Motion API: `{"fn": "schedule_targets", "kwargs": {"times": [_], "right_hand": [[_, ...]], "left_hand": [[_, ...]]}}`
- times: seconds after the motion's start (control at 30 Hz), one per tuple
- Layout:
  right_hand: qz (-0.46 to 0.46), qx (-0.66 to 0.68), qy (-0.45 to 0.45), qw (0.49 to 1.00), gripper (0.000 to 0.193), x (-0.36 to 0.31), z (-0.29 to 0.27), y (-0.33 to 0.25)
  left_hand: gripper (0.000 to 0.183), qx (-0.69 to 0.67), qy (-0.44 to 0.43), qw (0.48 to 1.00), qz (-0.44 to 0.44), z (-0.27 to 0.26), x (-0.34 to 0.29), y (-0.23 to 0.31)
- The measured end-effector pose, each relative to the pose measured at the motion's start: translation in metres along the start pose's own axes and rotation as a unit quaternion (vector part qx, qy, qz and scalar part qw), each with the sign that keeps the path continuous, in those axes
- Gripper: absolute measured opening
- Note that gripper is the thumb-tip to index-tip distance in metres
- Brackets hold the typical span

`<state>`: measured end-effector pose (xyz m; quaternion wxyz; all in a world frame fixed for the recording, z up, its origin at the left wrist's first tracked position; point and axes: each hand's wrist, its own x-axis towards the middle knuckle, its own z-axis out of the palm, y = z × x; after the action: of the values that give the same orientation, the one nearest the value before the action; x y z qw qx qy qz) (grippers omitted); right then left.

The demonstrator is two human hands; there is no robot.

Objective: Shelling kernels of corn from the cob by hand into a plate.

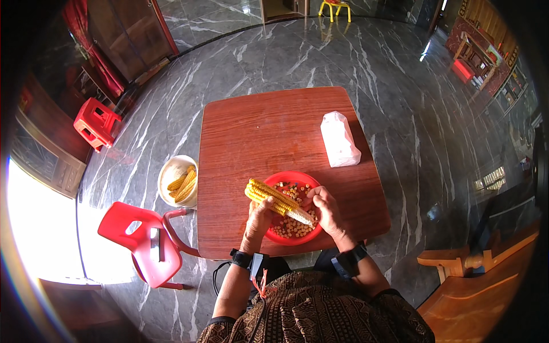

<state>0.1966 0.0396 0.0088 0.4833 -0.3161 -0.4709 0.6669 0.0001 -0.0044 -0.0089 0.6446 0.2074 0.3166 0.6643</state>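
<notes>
My left hand (258,220) is closed round the lower side of a yellow corn cob (266,193), held tilted over a red plastic basin (291,241). The cob's far left end is full of kernels, while the end toward the lower right is stripped to bare white. Just right of the cob, over the basin's right rim, my right hand (329,212) has its fingers curled in; whatever they may hold is hidden. Loose pale-yellow kernels (289,230) lie scattered across the basin's bottom.
The basin stands near the front edge of a brown wooden table (257,131). At its right rests a white plastic-wrapped packet (339,140). A white bucket (164,177) with several cobs and a red chair (143,234) are at the left; wooden furniture (480,280) is at lower right.
</notes>
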Motion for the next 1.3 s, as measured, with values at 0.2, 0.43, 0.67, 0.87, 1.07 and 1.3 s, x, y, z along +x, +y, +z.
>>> {"fn": "schedule_targets", "kwargs": {"times": [0.2,0.43,0.67,0.87,1.07,1.3], "right_hand": [[-0.039,-0.261,-0.061,0.962,0.028,0.000,0.014,-0.002],[-0.002,-0.238,-0.072,0.969,0.028,0.001,0.002,0.009],[0.052,-0.073,-0.046,0.995,0.026,0.004,-0.009,0.024],[0.065,0.041,-0.040,0.996,0.026,0.005,-0.007,0.019],[0.125,-0.092,-0.135,0.979,0.023,0.001,0.006,-0.016],[0.116,-0.155,-0.157,0.968,0.030,0.003,0.001,-0.009]], "left_hand": [[0.043,-0.009,-0.006,1.000,0.023,0.000,0.001,0.001],[0.044,-0.027,-0.006,1.000,0.004,0.002,0.001,0.003],[0.044,-0.043,-0.020,0.999,0.013,0.005,0.000,0.003],[0.044,-0.045,-0.015,0.999,0.024,0.010,-0.001,0.006],[0.048,-0.029,-0.026,0.999,0.023,0.008,-0.001,0.006],[0.051,-0.036,-0.026,0.998,0.034,0.006,-0.001,0.004]]}}
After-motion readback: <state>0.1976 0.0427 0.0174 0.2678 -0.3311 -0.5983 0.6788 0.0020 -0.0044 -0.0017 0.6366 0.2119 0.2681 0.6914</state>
